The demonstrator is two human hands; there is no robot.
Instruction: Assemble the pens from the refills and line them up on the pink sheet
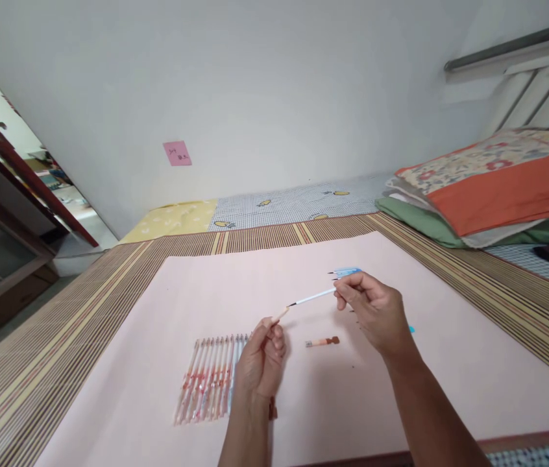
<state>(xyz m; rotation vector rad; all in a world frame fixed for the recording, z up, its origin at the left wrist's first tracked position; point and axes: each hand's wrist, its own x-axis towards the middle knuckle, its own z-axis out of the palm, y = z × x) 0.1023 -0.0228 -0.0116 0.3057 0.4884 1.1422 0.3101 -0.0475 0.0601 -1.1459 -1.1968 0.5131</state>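
My left hand (263, 357) pinches a small, pale, slender tube (281, 315), mostly hidden in its fingers. My right hand (374, 310) grips a thin white pen refill (314, 297) by its back end. The refill's dark tip points left and meets the tube's upper end; I cannot tell whether it is inside. Below the refill lies a short pen part with a brown figure top (322, 342). A row of several pens (206, 379) sits left of my left hand. Blue-ended refills (347, 272) lie behind my right hand, partly covered.
A large pale pink sheet (216, 292) covers the striped mat (84, 311). Folded bedding (498, 185) is piled at the back right. Against the wall lies a checked cloth (294, 204). Part of a brown piece (273, 408) shows beside my left wrist.
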